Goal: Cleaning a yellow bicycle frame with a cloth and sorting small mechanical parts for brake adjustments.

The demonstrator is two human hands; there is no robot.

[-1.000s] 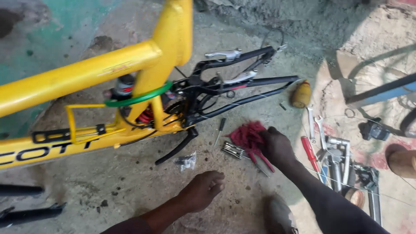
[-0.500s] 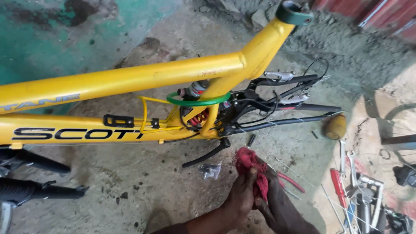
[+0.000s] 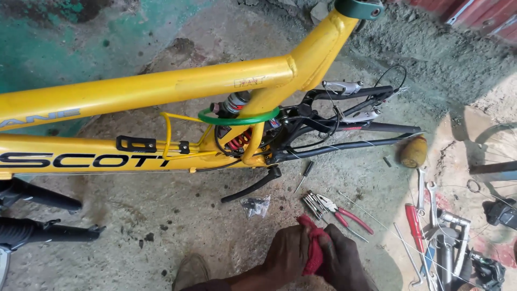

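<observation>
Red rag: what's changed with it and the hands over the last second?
The red rag left the floor beside the pliers, where the right hand had been resting on it. The left hand came in from the left, and both hands now clasp the rag between them. The yellow bike frame, the pliers and the spanners lie as before; only the camera view shifted.

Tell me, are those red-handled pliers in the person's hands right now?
No, the pliers lie on the concrete floor, while both the left hand and right hand clasp a red rag.
</observation>
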